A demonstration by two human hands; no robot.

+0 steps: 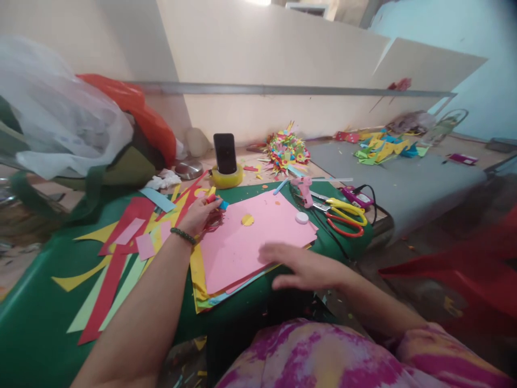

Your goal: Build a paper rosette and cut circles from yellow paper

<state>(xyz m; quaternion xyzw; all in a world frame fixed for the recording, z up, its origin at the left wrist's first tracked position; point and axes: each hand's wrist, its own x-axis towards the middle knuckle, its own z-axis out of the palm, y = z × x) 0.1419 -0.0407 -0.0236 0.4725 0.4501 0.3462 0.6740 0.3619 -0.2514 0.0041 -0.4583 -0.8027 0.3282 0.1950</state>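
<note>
My left hand [201,216] is at the left edge of a stack of coloured paper, its fingers closed on small red, yellow and blue paper pieces [222,204]. Thin reddish strands [214,221] show just beneath its fingers; what they belong to is unclear. Over the front right part of the pink top sheet [238,258], my right hand [301,265] is open, slightly blurred, with fingers stretched and nothing in them. A small yellow paper disc [247,220] lies on the pink sheet, and a white round cap [301,217] sits near its right edge.
Right of the stack lie a pink glue gun [304,191], scissors with yellow handles [349,210] and red-handled scissors [345,225]. Behind stand a phone [225,153] on a tape roll [227,178] and a colourful paper cluster [287,150]. Paper strips [107,299] cover the left; bags [133,108] stand beyond.
</note>
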